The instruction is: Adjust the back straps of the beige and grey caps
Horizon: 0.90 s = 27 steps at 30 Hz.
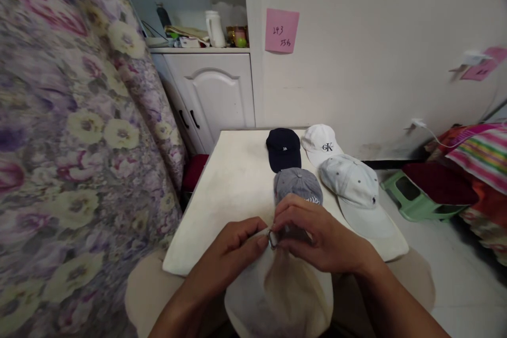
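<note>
While both forearms reach in from the bottom, the left hand (237, 245) and right hand (317, 232) meet over an off-white cap (277, 290) held at the near edge of a cream table (237, 174). Each hand pinches between thumb and fingers, one on either side of a small metal buckle (271, 240) at the cap's edge. The buckle is turned up toward the wearer's eyes, probably so the fastening can be seen and worked from both sides; the exact path of the strap is hidden by the fingers.

Four more caps sit crown-up, brims toward the wearer, apparently set aside in a loose group: navy (283, 148) and white (319, 142) at the back, grey (297, 182) just beyond the hands, pale blue (352, 185) by the right edge, its brim close to that side. They crowd the right hand's reach. The wider stretch of visible tabletop lies left, toward a floral curtain (71, 142); a wall (356, 63) stands behind the far edge.
</note>
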Tool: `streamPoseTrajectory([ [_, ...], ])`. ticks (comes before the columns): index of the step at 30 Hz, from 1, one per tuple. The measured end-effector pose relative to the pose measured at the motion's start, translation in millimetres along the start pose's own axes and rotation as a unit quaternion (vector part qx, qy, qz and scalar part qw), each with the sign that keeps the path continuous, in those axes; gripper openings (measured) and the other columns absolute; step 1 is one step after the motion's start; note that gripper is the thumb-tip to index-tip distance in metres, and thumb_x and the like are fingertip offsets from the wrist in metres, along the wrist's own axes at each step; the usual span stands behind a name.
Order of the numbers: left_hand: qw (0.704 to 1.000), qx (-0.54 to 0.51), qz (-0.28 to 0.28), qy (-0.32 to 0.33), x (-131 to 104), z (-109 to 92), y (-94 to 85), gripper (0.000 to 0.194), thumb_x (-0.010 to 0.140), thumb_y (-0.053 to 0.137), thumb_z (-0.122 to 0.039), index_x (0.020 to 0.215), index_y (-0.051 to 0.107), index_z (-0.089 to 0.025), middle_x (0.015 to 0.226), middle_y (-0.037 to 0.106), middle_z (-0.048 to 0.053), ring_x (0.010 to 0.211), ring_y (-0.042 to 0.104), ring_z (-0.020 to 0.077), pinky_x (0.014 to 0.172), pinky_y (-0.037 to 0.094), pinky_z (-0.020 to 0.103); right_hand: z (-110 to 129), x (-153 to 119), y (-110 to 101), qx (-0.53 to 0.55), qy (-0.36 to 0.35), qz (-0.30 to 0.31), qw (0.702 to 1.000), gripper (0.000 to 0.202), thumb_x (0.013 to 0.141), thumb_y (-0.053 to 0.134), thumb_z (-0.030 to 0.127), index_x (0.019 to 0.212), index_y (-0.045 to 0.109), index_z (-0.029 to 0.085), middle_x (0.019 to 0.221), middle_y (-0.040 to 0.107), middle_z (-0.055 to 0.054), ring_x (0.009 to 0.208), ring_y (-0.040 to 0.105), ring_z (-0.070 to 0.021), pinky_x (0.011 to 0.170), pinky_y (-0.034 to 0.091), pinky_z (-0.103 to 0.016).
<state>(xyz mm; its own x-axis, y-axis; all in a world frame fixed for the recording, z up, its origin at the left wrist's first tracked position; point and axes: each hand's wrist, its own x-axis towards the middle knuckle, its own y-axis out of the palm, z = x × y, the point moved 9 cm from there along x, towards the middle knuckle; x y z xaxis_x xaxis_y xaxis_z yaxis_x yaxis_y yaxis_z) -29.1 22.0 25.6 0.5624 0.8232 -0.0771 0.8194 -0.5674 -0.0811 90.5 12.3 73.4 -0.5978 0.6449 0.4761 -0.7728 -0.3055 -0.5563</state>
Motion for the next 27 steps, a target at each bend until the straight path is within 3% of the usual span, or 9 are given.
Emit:
streamPoseTrajectory([
  [7,1.0,0.03,-0.006,-0.005,1.3,2.4,-1.4,0.029,0.091,0.059,-0.04,0.076,0.066,-0.017,0.071,0.058,0.001,0.066,0.047,0.0147,0.058,0.034,0.024,-12.7,8.8,6.9,0.066,0.056,0.053,0.995,0.02,0.079,0.069,0.008,0.093,0.062,0.021,0.105,0.059,-0.003,0.079,0.057,-0.0133,0.069,0.05,-0.027],
  [14,0.999,0.047,-0.009,0.001,0.9,3.4,-0.9,0.027,0.094,0.056,-0.038,0.08,0.069,-0.018,0.073,0.062,0.001,0.067,0.049,0.0151,0.059,0.035,0.024,-22.2,9.5,8.5,0.1,0.094,0.069,0.988,0.016,0.079,0.071,0.01,0.089,0.064,0.021,0.099,0.06,-0.001,0.07,0.054,-0.0104,0.065,0.049,-0.024],
  [22,0.999,0.049,-0.002,0.003,3.5,8.5,2.9,0.029,0.095,0.055,-0.04,0.081,0.068,-0.018,0.076,0.063,0.001,0.071,0.052,0.0163,0.063,0.038,0.025,-20.5,10.6,8.1,0.085,0.089,0.077,0.989,0.009,0.085,0.066,0.011,0.084,0.062,0.02,0.095,0.059,-0.001,0.075,0.055,-0.0121,0.068,0.048,-0.025],
  [27,1.0,0.005,0.007,0.007,4.8,7.2,4.3,0.028,0.093,0.058,-0.039,0.077,0.068,-0.018,0.074,0.062,0.001,0.069,0.05,0.0155,0.063,0.038,0.025,-23.1,13.1,11.8,0.171,0.074,0.102,0.977,0.007,0.087,0.065,0.016,0.082,0.062,0.02,0.1,0.057,-0.002,0.084,0.057,-0.0136,0.074,0.05,-0.026],
])
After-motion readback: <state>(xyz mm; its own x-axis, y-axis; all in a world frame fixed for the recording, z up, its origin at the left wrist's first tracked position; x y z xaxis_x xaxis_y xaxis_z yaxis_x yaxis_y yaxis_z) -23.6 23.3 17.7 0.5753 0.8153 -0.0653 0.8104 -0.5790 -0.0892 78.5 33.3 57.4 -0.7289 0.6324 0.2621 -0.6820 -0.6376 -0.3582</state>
